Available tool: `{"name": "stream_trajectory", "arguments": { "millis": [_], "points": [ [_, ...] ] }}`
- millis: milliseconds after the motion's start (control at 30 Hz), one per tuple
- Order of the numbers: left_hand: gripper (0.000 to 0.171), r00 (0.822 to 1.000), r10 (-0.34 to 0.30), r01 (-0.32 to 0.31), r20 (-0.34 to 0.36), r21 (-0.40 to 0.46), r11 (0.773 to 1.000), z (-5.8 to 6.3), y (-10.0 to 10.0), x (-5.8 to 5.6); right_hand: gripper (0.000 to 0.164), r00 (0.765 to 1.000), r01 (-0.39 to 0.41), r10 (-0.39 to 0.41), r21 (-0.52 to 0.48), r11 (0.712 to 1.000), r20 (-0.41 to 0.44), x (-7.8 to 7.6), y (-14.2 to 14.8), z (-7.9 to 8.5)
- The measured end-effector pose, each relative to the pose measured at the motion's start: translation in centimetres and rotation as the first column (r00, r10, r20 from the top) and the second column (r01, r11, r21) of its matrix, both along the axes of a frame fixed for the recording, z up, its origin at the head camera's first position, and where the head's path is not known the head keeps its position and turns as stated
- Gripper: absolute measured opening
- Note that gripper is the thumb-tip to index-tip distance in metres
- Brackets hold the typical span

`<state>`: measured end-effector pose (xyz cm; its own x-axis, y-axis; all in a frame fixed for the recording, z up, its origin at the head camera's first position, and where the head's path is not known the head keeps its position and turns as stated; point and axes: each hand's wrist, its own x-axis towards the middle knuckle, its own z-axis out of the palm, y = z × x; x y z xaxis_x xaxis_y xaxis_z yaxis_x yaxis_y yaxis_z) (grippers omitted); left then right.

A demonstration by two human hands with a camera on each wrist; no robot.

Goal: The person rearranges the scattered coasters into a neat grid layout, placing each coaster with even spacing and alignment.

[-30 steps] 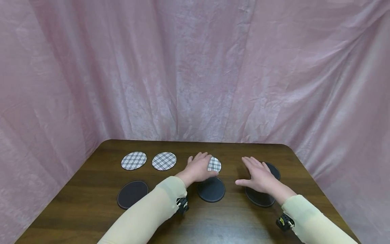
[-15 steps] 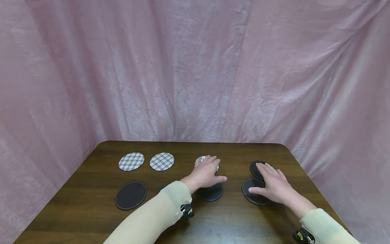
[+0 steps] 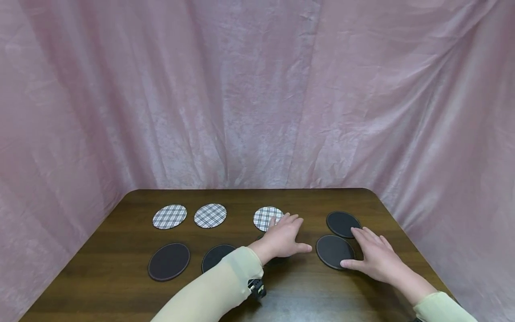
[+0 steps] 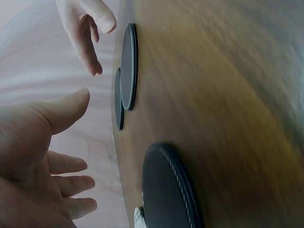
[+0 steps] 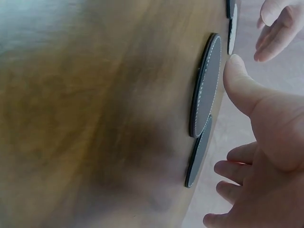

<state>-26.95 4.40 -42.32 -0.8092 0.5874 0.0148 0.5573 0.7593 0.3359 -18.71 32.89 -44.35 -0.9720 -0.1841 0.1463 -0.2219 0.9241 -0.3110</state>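
Observation:
Several round coasters lie on the table, some black with stitched rims, others plaid. My left hand (image 3: 283, 237), fingers spread, hovers over a black coaster (image 4: 166, 194) that it mostly hides in the head view. Just beyond those fingers is a white plaid coaster (image 3: 265, 218), partly covered by them. On the right, a near black coaster (image 3: 335, 252) and a far black coaster (image 3: 343, 223) lie edge to edge. Beside this pair my right hand (image 3: 374, 257) is held in the air, its thumb overlapping the near one's rim. Both hands hold nothing.
Toward the left are two more plaid coasters, one outer (image 3: 170, 217) and one inner (image 3: 210, 215). Nearer sit a black coaster (image 3: 169, 261) and another black coaster (image 3: 214, 256) partly behind my left sleeve (image 3: 217, 286). A pink curtain (image 3: 241, 89) hangs behind the brown table (image 3: 100, 268).
Both hands have moved to the right, and the right hand has also drawn nearer, uncovering the two right-hand black coasters. The left has uncovered most of the plaid coaster. The view has shifted slightly.

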Motion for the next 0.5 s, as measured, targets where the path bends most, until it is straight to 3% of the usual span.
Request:
{"name": "stream_trajectory", "arguments": {
  "millis": [267, 500],
  "points": [
    [0.086, 0.999, -0.034, 0.033, -0.028, -0.042, 0.999, -0.2, 1.9, 1.0, 0.109, 1.0, 0.014, -0.013, 0.033, 0.999, -0.02, 0.5, 0.5, -0.6],
    [0.09, 0.999, -0.049, 0.049, -0.003, -0.052, 0.997, -0.7, 3.6, 1.3, 0.109, 1.0, 0.014, -0.014, 0.036, 0.999, 0.018, 0.5, 0.9, -0.9]
  ]
}}
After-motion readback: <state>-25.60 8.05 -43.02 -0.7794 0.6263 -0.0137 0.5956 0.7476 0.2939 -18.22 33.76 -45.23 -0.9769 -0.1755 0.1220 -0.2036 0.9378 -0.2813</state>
